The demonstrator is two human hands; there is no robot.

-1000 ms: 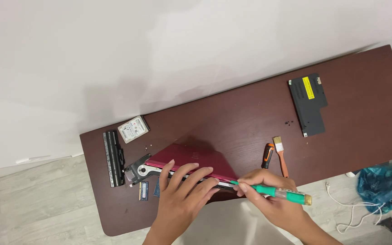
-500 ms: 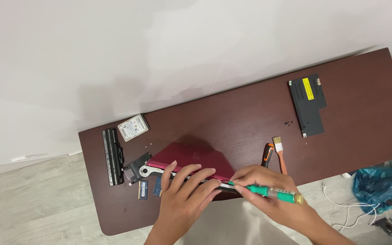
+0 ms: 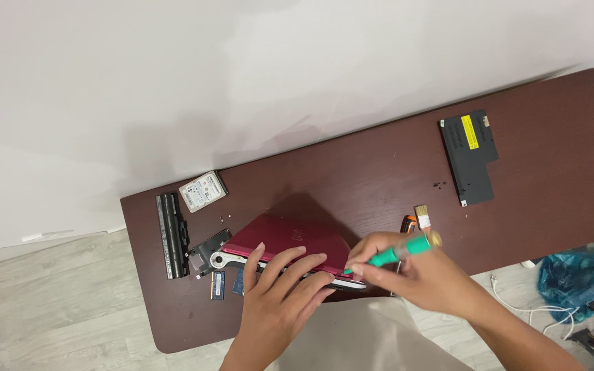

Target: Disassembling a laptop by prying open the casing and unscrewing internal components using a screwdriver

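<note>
So the red laptop (image 3: pixel 290 242) sits closed near the front edge of the dark brown desk (image 3: pixel 379 172), a bit left of the middle, tilted at an angle. The left hand (image 3: pixel 280 302) lies flat on its near edge, fingers spread out and pressing down rather than wrapped around anything. The right hand (image 3: pixel 421 278) has its grip pinched on a green-handled screwdriver (image 3: pixel 397 254), fingers pressed together around the handle, with the tip pointing down-left at the laptop's near right corner, right beside the left fingertips. Just left of the laptop there's a black and silver bracket piece (image 3: pixel 211 254), plus a couple of small blue memory sticks (image 3: pixel 218 284) near the desk edge. Further left is a long black battery (image 3: pixel 172 235), and behind it a silver hard drive (image 3: pixel 203 191). A small brush (image 3: pixel 422 217) lies just past the right hand, and a black cover panel (image 3: pixel 471 154) rests well apart at the far right.
</note>
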